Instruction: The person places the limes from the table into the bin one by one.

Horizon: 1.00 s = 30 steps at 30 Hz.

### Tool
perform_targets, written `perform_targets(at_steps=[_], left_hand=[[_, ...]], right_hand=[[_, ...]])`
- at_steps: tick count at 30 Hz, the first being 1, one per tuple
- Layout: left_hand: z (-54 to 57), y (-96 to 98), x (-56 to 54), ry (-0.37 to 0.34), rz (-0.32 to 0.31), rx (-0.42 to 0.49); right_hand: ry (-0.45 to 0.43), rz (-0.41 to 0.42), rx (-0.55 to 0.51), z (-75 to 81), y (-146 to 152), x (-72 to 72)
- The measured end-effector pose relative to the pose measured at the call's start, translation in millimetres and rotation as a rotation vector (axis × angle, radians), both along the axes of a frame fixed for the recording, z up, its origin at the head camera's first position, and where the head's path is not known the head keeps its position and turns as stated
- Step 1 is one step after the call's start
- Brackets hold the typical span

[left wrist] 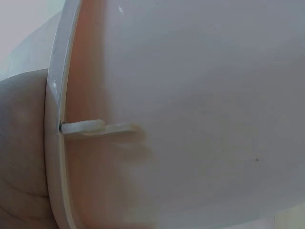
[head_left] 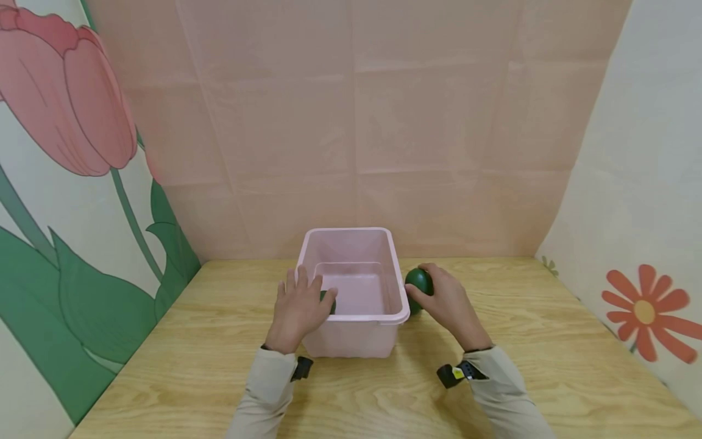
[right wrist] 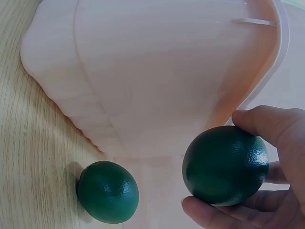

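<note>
A pink plastic bin (head_left: 351, 337) stands on the table between my hands. My left hand (head_left: 298, 308) is over its left rim, fingers spread, with the thumb across a dark green thing (head_left: 325, 297) inside; whether they touch, I cannot tell. In the left wrist view the bin's outer wall (left wrist: 200, 105) hides the fingers. Just right of the bin, my right hand (head_left: 446, 299) holds a glossy dark green egg-shaped fruit (right wrist: 224, 164) between thumb and fingers, near the rim and above the table. Below it, a second green fruit (right wrist: 108, 192) lies on the table beside the bin.
The wood-grain table (head_left: 219, 341) extends around the bin. A pink sheet (head_left: 351, 122) hangs behind it. Flower-printed panels flank the table, with a tulip (head_left: 71, 97) on the left and a red flower (head_left: 644, 312) on the right.
</note>
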State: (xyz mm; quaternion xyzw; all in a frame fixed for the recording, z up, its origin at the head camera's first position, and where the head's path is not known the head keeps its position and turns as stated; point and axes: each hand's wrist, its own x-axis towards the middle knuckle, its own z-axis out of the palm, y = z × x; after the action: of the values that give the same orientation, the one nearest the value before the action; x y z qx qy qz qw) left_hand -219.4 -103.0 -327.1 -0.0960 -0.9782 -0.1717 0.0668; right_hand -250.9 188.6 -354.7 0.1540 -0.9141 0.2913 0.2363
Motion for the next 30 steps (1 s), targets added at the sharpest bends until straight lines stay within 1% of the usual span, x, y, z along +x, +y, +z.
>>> perform_targets(at_steps=[6, 21, 30], left_hand=[[-0.6, -0.4, -0.7, 0.012, 0.000, -0.006], [-1.0, 0.1, 0.3, -0.003, -0.002, 0.003], [-1.3, -0.3, -0.5, 0.001, -0.001, 0.008]], right_hand=[[-0.001, -0.010, -0.009, 0.4, -0.5, 0.3], [0.027, -0.026, -0.019, 0.2, -0.9, 1.6], [0.035, -0.017, -0.032, 1.3, -1.6, 1.9]])
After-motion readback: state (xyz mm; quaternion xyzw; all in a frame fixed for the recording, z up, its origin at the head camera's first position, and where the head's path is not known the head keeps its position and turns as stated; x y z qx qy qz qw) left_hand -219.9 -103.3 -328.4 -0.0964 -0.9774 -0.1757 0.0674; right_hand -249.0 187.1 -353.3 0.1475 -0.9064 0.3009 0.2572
